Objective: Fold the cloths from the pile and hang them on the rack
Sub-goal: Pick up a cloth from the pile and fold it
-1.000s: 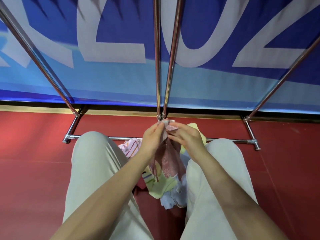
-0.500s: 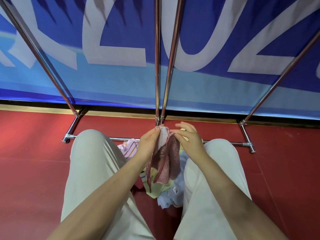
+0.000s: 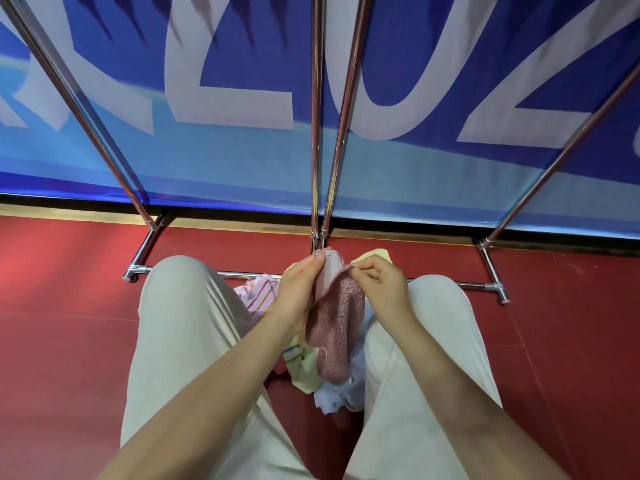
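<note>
- Left hand (image 3: 298,292) and right hand (image 3: 381,289) each pinched the pink cloth's (image 3: 337,327) top edge.
- The banner (image 3: 242,168) showed large pale characters, partly "20".

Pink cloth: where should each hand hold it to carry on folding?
Keep hold of the pink cloth by its top edge, left hand and right hand pinching from either side. The cloth hangs limp from there, so a top grip keeps it straight.
</note>
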A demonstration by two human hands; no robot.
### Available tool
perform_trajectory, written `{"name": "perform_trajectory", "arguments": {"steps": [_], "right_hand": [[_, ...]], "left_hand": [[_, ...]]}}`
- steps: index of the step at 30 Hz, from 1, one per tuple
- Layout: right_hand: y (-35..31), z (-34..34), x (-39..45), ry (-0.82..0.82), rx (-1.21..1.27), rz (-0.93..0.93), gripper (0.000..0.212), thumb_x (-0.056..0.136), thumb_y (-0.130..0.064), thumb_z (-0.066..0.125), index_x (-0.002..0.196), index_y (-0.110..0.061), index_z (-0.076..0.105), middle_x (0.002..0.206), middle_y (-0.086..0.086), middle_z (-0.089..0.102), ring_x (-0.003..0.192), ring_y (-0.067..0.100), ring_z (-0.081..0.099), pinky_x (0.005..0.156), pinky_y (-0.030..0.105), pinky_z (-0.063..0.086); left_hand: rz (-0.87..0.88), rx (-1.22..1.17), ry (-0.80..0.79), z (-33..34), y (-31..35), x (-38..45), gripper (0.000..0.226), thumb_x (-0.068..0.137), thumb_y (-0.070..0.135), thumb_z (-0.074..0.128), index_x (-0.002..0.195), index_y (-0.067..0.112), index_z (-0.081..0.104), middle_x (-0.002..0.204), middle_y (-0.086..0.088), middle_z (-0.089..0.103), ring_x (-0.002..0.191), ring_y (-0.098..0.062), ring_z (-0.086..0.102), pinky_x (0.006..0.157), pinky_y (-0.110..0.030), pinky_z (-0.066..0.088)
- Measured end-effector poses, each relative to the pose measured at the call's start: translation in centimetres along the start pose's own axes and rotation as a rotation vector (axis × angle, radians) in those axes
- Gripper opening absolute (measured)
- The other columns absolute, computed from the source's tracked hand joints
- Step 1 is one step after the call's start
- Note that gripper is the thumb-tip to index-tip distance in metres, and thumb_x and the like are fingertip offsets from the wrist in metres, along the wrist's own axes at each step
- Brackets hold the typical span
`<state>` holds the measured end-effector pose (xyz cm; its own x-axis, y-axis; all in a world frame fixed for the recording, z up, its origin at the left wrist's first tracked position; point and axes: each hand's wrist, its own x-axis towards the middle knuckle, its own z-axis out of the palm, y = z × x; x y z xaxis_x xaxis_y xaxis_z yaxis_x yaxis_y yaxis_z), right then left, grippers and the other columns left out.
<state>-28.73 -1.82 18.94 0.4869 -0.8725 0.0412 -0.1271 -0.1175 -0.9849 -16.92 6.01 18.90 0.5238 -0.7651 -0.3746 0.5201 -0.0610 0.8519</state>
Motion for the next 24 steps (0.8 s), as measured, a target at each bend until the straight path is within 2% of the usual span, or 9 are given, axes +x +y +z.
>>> {"name": "perform_trajectory", "arguments": {"steps": [2,6,10,12,15,18,20,22,24], "right_hand": [[0.1,0.2,0.2,0.005,0.013,-0.007,0.024,0.084,0.002,0.068,0.071,-0.018,0.065,0.069,-0.012,0.066,0.066,-0.007,0.061,0.069,0.009,0.046],[0.2,0.6,0.0,0.003,-0.019,-0.061,0.018,0.084,0.002,0.067,0.088,-0.014,0.074,0.073,-0.023,0.069,0.073,-0.013,0.062,0.073,0.005,0.044],[0.4,0.7,0.0,0.006,-0.070,-0.148,0.025,0.089,0.002,0.060,0.103,-0.013,0.073,0.097,-0.014,0.071,0.091,-0.014,0.061,0.084,0.005,0.042],[0.7,0.7,0.3,-0.006,-0.087,-0.135,0.027,0.092,0.001,0.057,0.106,-0.016,0.073,0.100,-0.018,0.069,0.096,-0.010,0.061,0.088,0.008,0.043],[1.0,0.7,0.4,-0.020,-0.094,-0.110,0.026,0.093,0.000,0.057,0.102,-0.020,0.072,0.095,-0.029,0.066,0.095,-0.010,0.062,0.086,0.007,0.043],[1.3,0.6,0.6,-0.008,-0.040,-0.041,0.019,0.090,-0.001,0.061,0.087,-0.019,0.066,0.086,-0.018,0.067,0.083,-0.008,0.063,0.077,0.008,0.045],[1.6,0.6,0.9,0.001,-0.029,-0.014,0.020,0.089,-0.002,0.063,0.081,-0.021,0.061,0.083,-0.012,0.065,0.077,-0.007,0.062,0.074,0.009,0.046],[1.9,0.6,1.2,0.011,-0.026,0.001,0.021,0.089,-0.002,0.064,0.079,-0.020,0.059,0.080,-0.008,0.064,0.075,-0.006,0.061,0.072,0.010,0.046],[2.2,0.5,1.5,0.033,-0.016,0.015,0.020,0.088,-0.002,0.064,0.078,-0.017,0.059,0.078,-0.005,0.064,0.073,-0.002,0.061,0.071,0.011,0.046]], "left_hand": [[0.011,0.032,0.009,0.2,-0.1,0.3,0.026,0.097,0.023,0.056,0.110,0.007,0.071,0.106,-0.015,0.070,0.096,-0.024,0.064,0.094,-0.039,0.048],[0.028,0.069,-0.049,0.6,-0.8,0.4,0.031,0.099,0.020,0.050,0.119,0.000,0.065,0.106,-0.009,0.070,0.094,-0.017,0.065,0.082,-0.023,0.050],[0.024,0.053,-0.113,1.0,-1.4,0.6,0.024,0.100,0.015,0.049,0.110,0.000,0.065,0.075,0.013,0.070,0.075,-0.001,0.066,0.066,-0.012,0.049],[-0.003,0.024,-0.121,1.2,-1.7,0.8,0.018,0.100,0.016,0.050,0.099,0.008,0.066,0.069,0.011,0.069,0.068,-0.003,0.065,0.060,-0.013,0.048],[-0.062,-0.014,-0.078,1.3,-2.0,1.2,0.017,0.098,0.017,0.053,0.090,0.011,0.067,0.077,0.001,0.068,0.074,-0.011,0.063,0.066,-0.018,0.050],[-0.058,-0.021,-0.053,1.2,-2.7,2.2,0.015,0.090,0.028,0.063,0.091,0.016,0.073,0.088,-0.007,0.064,0.089,-0.023,0.054,0.083,-0.035,0.042],[-0.043,-0.002,-0.057,1.0,-3.5,3.1,0.029,0.085,0.037,0.066,0.097,0.012,0.073,0.095,-0.015,0.062,0.094,-0.026,0.049,0.086,-0.042,0.036],[-0.077,0.035,-0.047,0.9,-4.3,3.8,0.046,0.083,0.043,0.066,0.108,0.003,0.068,0.105,-0.022,0.062,0.097,-0.026,0.052,0.088,-0.043,0.039],[-0.067,0.095,-0.012,1.5,-3.6,3.2,0.039,0.088,0.038,0.063,0.107,0.004,0.069,0.108,-0.020,0.067,0.096,-0.022,0.057,0.088,-0.038,0.043]]}}
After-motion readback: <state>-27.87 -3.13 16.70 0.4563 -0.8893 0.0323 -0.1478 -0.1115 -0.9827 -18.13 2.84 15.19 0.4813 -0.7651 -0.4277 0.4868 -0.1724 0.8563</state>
